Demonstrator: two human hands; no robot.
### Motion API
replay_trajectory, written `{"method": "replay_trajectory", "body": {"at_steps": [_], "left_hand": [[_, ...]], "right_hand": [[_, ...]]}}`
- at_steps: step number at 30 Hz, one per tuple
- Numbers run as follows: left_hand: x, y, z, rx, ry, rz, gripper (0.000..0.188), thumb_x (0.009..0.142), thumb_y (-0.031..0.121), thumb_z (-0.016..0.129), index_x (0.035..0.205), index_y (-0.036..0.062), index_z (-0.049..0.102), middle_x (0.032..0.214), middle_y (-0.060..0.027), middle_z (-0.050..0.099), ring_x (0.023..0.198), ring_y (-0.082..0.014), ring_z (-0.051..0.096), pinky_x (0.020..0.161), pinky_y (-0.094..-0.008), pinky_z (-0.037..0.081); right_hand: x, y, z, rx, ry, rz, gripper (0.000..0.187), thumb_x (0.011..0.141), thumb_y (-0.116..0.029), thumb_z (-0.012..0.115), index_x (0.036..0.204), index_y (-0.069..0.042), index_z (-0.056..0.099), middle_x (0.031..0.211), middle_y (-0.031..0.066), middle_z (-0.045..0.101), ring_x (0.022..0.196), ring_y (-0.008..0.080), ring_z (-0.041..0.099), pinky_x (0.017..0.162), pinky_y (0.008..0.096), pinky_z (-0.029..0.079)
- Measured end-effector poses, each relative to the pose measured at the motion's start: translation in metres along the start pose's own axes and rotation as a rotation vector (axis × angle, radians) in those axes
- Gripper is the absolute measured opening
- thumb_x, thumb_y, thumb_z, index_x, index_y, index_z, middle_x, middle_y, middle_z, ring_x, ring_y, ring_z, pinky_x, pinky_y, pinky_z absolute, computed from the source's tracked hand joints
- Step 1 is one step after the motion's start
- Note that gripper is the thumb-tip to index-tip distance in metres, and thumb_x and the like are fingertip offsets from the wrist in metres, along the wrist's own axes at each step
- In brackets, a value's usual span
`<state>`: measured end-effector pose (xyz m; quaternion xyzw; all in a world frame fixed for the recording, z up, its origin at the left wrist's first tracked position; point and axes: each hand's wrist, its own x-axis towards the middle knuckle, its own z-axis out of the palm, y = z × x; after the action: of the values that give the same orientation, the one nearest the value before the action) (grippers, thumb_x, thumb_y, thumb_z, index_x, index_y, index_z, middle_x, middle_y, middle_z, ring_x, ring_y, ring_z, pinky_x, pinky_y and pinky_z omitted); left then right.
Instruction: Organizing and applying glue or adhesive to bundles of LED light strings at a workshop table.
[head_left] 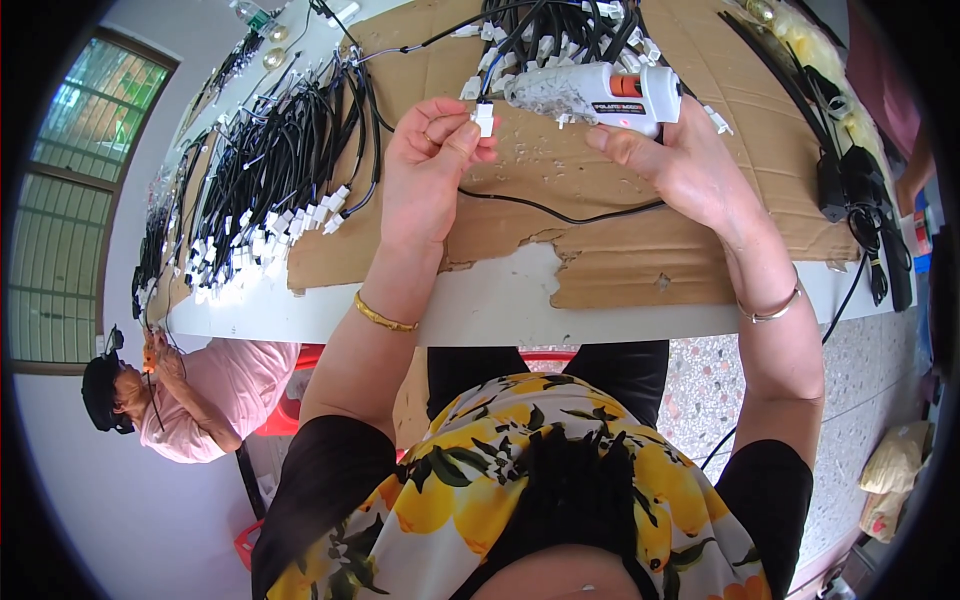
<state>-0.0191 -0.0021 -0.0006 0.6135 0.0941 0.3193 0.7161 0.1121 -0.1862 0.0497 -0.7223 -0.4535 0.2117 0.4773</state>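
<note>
My left hand [432, 165] pinches a small white plug connector [482, 119] on the end of a black cable, between thumb and fingers. In my right hand [675, 160] is a white hot glue gun [600, 95] with an orange part at its back. Its smeared nozzle end points left, close to the connector. The grip of the gun is mostly hidden by my palm. Both hands are over a brown cardboard sheet [640, 255]. Beyond the gun lies a pile of black cables with white connectors [560, 40].
At left spreads a big bundle of black cables [270, 160] with white ends. A thin black cord [560, 212] crosses the cardboard. Black adapters with coiled cord [855, 190] lie at right. A person in pink [220, 400] works at the left; another person's arm [915, 170] shows far right.
</note>
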Motion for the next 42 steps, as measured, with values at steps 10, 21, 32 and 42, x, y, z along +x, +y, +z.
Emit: {"method": "replay_trajectory", "body": {"at_steps": [10, 21, 32, 42], "left_hand": [[-0.001, -0.001, 0.001, 0.005, 0.053, -0.001, 0.020, 0.080, -0.005, 0.053, 0.098, -0.0016, 0.048, 0.087, -0.0104, 0.061, 0.073, -0.0147, 0.059, 0.066, -0.0257, 0.050], [-0.001, -0.001, 0.000, 0.001, 0.062, 0.012, 0.020, 0.079, -0.005, 0.054, 0.098, -0.0017, 0.048, 0.086, -0.0100, 0.060, 0.072, -0.0151, 0.060, 0.066, -0.0260, 0.050], [0.000, -0.001, 0.001, 0.021, 0.082, 0.006, 0.019, 0.079, -0.006, 0.053, 0.097, -0.0019, 0.048, 0.084, -0.0091, 0.060, 0.072, -0.0153, 0.059, 0.067, -0.0260, 0.051], [0.000, -0.002, 0.002, 0.033, 0.086, 0.014, 0.019, 0.078, -0.006, 0.054, 0.096, -0.0017, 0.049, 0.083, -0.0083, 0.059, 0.071, -0.0145, 0.059, 0.066, -0.0255, 0.050]], "right_hand": [[0.002, 0.008, 0.003, 0.008, 0.067, -0.105, 0.023, 0.077, -0.017, 0.059, 0.093, 0.000, 0.055, 0.072, 0.0045, 0.056, 0.066, 0.0107, 0.047, 0.063, 0.0255, 0.040], [0.001, 0.003, 0.001, 0.012, 0.006, -0.013, 0.025, 0.079, -0.014, 0.059, 0.098, 0.001, 0.053, 0.084, 0.0024, 0.059, 0.077, 0.0083, 0.052, 0.071, 0.0233, 0.043], [0.001, 0.002, 0.000, 0.026, 0.025, -0.009, 0.026, 0.078, -0.016, 0.063, 0.096, 0.000, 0.055, 0.081, 0.0008, 0.057, 0.073, 0.0075, 0.049, 0.068, 0.0233, 0.041], [0.000, 0.003, 0.001, -0.001, 0.028, -0.043, 0.024, 0.079, -0.016, 0.063, 0.096, 0.000, 0.055, 0.081, 0.0007, 0.058, 0.073, 0.0081, 0.049, 0.068, 0.0237, 0.042]]}}
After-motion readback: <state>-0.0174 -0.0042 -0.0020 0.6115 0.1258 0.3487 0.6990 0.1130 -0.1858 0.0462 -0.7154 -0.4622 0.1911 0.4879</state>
